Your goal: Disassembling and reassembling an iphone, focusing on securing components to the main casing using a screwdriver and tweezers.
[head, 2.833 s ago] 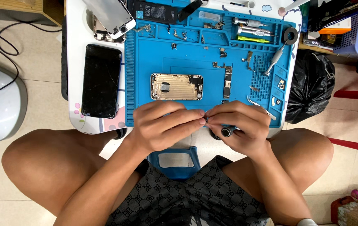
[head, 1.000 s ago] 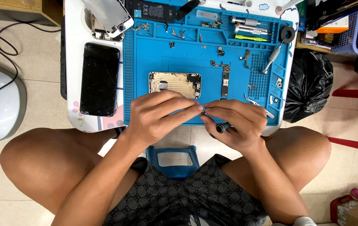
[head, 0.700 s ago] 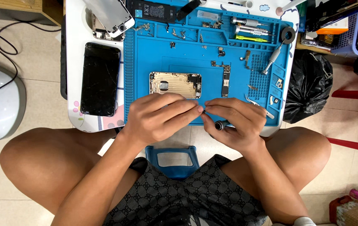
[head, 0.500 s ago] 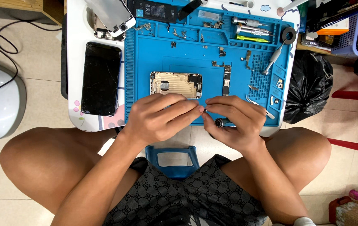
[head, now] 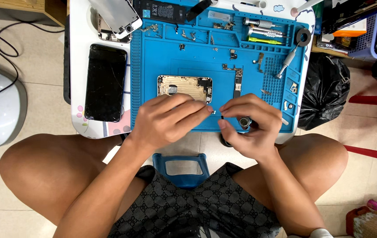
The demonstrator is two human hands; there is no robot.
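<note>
My left hand [head: 168, 119] and my right hand [head: 248, 130] meet over the front edge of a blue repair mat [head: 197, 66]. The left fingertips pinch a tiny metal part [head: 213, 112]. In my right hand lies a small screwdriver [head: 244, 122] with a round silver cap, its tip pointing at that tiny part. Just behind the left hand, a gold phone back housing [head: 184, 87] rests open on the mat. A narrow dark circuit board [head: 238, 83] lies to its right.
A black phone screen [head: 105, 81] lies on the white table left of the mat. More screwdrivers [head: 261, 27], a battery [head: 160, 9] and several small parts sit at the mat's far edge. A black bag [head: 325, 90] hangs at the right, a blue stool [head: 182, 169] sits below.
The hands have stayed together over the mat's front edge, with only small finger shifts. The view has drifted slightly.
</note>
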